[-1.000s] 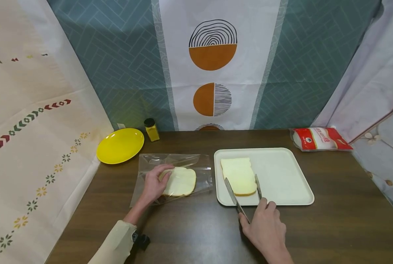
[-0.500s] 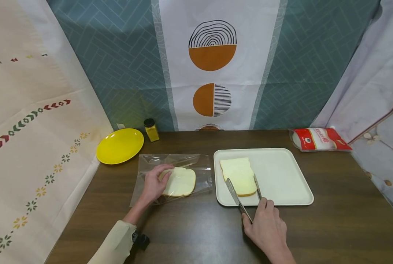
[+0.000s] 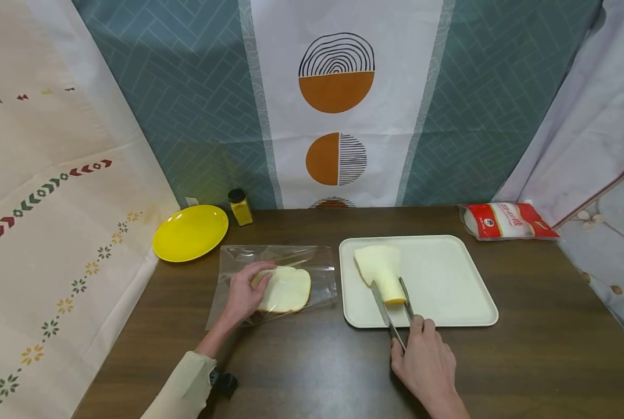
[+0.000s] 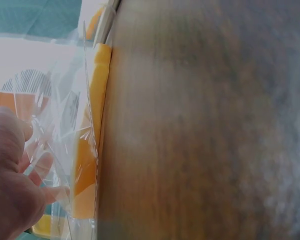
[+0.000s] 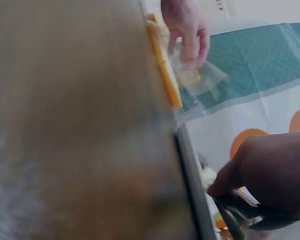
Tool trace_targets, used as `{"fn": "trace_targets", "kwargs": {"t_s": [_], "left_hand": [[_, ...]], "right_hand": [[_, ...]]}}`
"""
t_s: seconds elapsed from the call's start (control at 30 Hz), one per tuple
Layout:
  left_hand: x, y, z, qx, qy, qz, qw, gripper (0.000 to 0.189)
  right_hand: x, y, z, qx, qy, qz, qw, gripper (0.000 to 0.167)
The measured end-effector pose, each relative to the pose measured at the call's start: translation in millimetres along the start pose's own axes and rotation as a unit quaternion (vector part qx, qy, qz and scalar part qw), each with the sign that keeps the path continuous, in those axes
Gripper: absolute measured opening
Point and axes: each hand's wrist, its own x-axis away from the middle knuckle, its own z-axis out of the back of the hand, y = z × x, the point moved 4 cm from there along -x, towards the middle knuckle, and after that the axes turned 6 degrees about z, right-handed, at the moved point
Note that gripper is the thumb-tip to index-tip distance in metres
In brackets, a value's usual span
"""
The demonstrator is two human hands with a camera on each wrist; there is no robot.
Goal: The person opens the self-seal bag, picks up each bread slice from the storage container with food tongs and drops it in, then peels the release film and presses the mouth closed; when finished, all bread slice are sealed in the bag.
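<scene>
A yellow plate (image 3: pixel 190 231) sits at the table's (image 3: pixel 312 372) back left corner, and just beside it, hard against the back edge, stands 1 small yellow jar (image 3: pixel 241 206) with a black cap. Over at the back right corner lies a red and white packet (image 3: pixel 505 220), flat on the dark wood. Patterned cloths hang behind and along both side edges.

Bread slice (image 3: pixel 378 269): pale, squeezed narrow between tongs (image 3: pixel 392 308), near end lifted, at tray's left edge. Tongs: metal, closed on slice, angled toward tray's near edge. Second slice (image 3: pixel 286 288): flat inside clear bag (image 3: pixel 275 276), left of tray.
</scene>
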Motion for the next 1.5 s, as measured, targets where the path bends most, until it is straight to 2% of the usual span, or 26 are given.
{"fn": "trace_targets", "kwargs": {"t_s": [0.27, 0.53, 0.77, 1.0, 1.3, 1.5], "left_hand": [[-0.2, 1.8, 1.5, 0.002, 0.005, -0.004, 1.0, 0.023], [-0.4, 2.8, 2.9, -0.001, 0.002, -0.001, 1.0, 0.023], [0.3, 2.2, 3.6, 0.0, -0.005, 0.01, 0.9999, 0.023], [0.7, 1.9, 4.4, -0.002, 0.0, 0.003, 1.0, 0.024], [-0.1, 0.7, 4.5, -0.004, 0.002, 0.002, 1.0, 0.024], [0.1, 0.7, 5.1, -0.008, 0.002, 0.006, 1.0, 0.023]], "right_hand": [[-0.7, 8, 4, -0.006, 0.016, 0.02, 0.9996, 0.048], [0.0, 20, 10, -0.03, 0.022, 0.022, 0.9991, 0.052], [-1.6, 28, 19, -0.032, 0.039, 0.061, 0.9969, 0.052], [-7.4, 27, 24, -0.027, 0.048, 0.108, 0.9926, 0.053], [-15.7, 21, 28, -0.011, 0.03, 0.143, 0.9892, 0.054], [-20.4, 15, 29, -0.006, 0.003, 0.154, 0.9881, 0.053]]}}
